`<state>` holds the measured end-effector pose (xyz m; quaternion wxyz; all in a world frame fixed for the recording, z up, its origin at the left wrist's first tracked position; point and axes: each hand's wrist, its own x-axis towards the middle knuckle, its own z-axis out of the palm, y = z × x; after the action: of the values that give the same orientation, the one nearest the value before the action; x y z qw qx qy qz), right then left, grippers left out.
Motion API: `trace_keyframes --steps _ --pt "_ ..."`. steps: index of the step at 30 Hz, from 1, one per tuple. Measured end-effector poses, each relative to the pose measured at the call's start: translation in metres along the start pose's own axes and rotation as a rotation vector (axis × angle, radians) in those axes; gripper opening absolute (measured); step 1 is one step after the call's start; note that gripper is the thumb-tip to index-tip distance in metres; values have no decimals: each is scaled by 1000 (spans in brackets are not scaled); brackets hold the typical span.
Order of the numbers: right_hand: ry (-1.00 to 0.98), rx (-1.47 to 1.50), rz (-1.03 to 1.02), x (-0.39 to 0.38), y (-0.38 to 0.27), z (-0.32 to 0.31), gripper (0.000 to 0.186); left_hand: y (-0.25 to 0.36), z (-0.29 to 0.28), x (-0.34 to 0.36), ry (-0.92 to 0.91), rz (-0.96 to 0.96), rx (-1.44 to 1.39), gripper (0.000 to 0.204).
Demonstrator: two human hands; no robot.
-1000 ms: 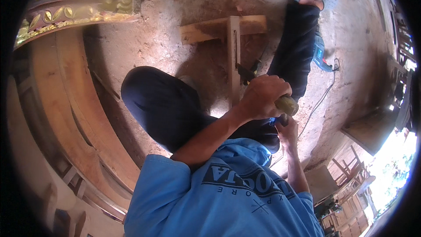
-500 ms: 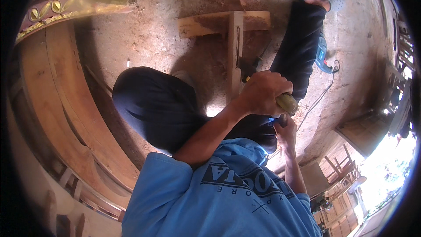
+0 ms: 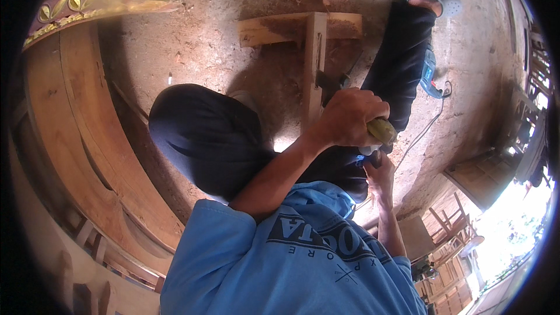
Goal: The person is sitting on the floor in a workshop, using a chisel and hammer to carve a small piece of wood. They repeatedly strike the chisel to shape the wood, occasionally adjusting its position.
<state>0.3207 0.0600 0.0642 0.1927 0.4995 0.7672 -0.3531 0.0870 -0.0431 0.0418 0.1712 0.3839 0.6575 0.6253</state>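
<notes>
My left hand [image 3: 350, 118] is closed round a tool with a worn yellowish handle [image 3: 382, 130], whose butt sticks out past the fist. A dark flat piece [image 3: 330, 84], perhaps its blade, shows beyond the knuckles. Just below, my right hand [image 3: 380, 174] is closed, its thumb up against something small and dark that I cannot make out. Under the left fist runs a pale wooden post [image 3: 314, 64] with a long slot cut in it. Its far end meets a rough curved wooden crosspiece [image 3: 271, 29] on the floor.
A blue power tool [image 3: 429, 76] with a cord lies beside my outstretched leg [image 3: 391, 61]. Long wooden boards [image 3: 87, 116] stand at the left, below a carved gilded panel [image 3: 73, 6]. Wooden furniture parts [image 3: 449, 268] are stacked at the lower right, near bright daylight.
My left hand has shifted slightly, and more of the yellowish handle shows below it. The right hand stays nearly in place. The wooden pieces look unmoved.
</notes>
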Motion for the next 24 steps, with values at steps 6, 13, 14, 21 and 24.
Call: trace_keyframes --steps 6,13,14,21,24 --pt "11 -30 -68 1 4 0 27 1 -1 -1 -85 -45 35 36" --pt "1 -44 -70 1 3 -2 26 0 2 1 2 12 13 39" --pt "-2 -42 -62 1 2 -2 26 0 2 1 3 14 10 39" --pt "-5 -27 -51 1 -2 -3 25 1 -1 -2 -85 -56 25 37" --pt "-12 -9 -43 0 -2 -3 25 1 -2 -1 -87 -46 34 36"
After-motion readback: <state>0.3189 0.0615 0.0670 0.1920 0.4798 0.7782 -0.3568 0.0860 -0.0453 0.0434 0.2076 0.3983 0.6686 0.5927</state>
